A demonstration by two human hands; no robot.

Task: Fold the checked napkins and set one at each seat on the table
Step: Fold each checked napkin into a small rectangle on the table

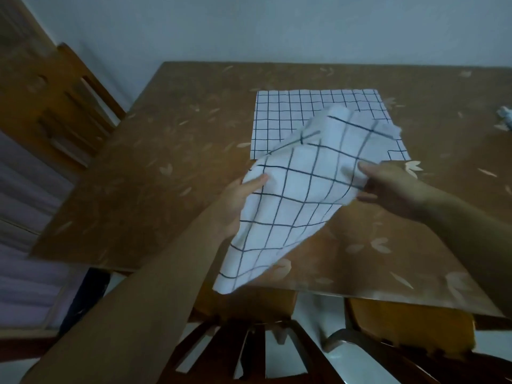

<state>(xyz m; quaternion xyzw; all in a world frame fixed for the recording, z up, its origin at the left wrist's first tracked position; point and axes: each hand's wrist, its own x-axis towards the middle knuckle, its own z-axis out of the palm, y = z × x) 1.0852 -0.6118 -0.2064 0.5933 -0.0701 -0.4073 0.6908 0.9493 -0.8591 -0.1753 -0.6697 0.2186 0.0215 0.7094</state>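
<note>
Closest to me are two wooden chairs [257, 336] tucked under the near edge of the table [138, 167], their backs showing below my forearms. Above them I hold one checked napkin [291, 195] up off the table, loose and rumpled, its lowest corner hanging down past the near table edge. My left hand [235, 200] has its grip closed on the napkin's left edge, thumb lying on top of the cloth and the fingers hidden behind it. My right hand [388, 187] pinches the right edge, thumb on the upper face and fingers curled beneath. The cloth's far end billows upward between the two hands.

Beyond it, a second checked napkin [277, 120] lies flat and spread open on the brown, leaf-patterned table, squared to the far edge; the raised napkin covers its near right part from my view. A third chair [72, 106] stands at the table's left side. Near the far right edge of the table sits a small crumpled white thing [504, 113], too blurred for me to identify.
</note>
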